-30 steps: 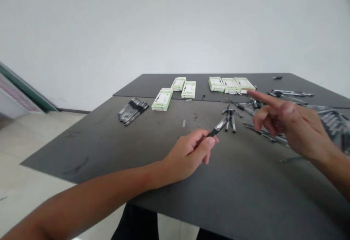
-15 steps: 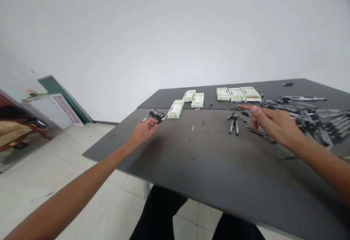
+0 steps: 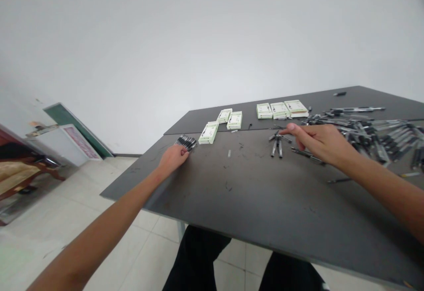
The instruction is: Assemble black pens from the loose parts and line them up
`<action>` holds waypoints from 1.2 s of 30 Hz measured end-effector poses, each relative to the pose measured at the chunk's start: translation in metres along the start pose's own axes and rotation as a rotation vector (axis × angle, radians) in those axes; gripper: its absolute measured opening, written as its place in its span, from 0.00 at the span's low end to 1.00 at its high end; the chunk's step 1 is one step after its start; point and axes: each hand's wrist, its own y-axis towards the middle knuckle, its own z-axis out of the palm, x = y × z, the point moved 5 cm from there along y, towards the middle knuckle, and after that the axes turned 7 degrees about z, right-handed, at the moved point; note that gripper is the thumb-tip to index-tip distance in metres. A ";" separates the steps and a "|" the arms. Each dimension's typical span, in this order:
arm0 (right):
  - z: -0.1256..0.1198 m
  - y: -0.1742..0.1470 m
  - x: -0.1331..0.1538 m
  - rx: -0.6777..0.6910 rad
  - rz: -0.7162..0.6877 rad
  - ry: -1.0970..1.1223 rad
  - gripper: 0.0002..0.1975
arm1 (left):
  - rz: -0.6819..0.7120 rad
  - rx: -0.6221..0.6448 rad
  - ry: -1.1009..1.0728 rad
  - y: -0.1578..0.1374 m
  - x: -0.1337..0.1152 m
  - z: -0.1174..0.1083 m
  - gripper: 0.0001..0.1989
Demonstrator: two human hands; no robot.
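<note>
My left hand (image 3: pixel 172 158) is closed on a fanned row of black-capped pens (image 3: pixel 186 142) at the left of the dark table. Its thumb and fingers are at the near ends of the pens, and the palm hides part of them. My right hand (image 3: pixel 321 141) reaches in over the table with its index finger stretched out and the other fingers curled. That fingertip is at the far end of a few loose pens (image 3: pixel 280 148); whether it touches them I cannot tell. Nothing shows in its grasp.
A large heap of pens (image 3: pixel 374 138) lies to the right. Three pale green boxes (image 3: pixel 208 133) sit left of centre, and three more boxes (image 3: pixel 281 110) stand in a row farther right. A small clear strip (image 3: pixel 229 153) lies mid-table. Behind is a white wall.
My right index finger has come down and nearer to the few loose pens. My left hand stays at its row of pens, now drawn closer together. The view has shifted slightly.
</note>
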 end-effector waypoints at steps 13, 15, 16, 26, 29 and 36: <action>0.011 0.001 -0.006 0.045 0.018 -0.127 0.33 | 0.067 -0.035 0.088 0.028 0.010 0.006 0.18; 0.013 0.003 -0.010 0.038 0.049 -0.156 0.35 | 0.074 -0.064 0.102 0.028 0.010 0.006 0.18; 0.013 0.004 -0.010 0.037 0.055 -0.166 0.35 | 0.081 -0.081 0.106 0.027 0.009 0.006 0.17; -0.022 0.014 -0.012 -0.189 0.059 -0.284 0.30 | 0.314 -0.415 -0.026 0.001 -0.068 -0.010 0.11; -0.033 0.023 -0.034 -0.204 0.062 -0.388 0.22 | 0.496 -0.456 -0.079 -0.008 -0.136 -0.013 0.13; -0.027 0.033 -0.090 0.119 0.114 -0.569 0.15 | 1.009 -0.518 -0.212 -0.035 -0.265 -0.008 0.09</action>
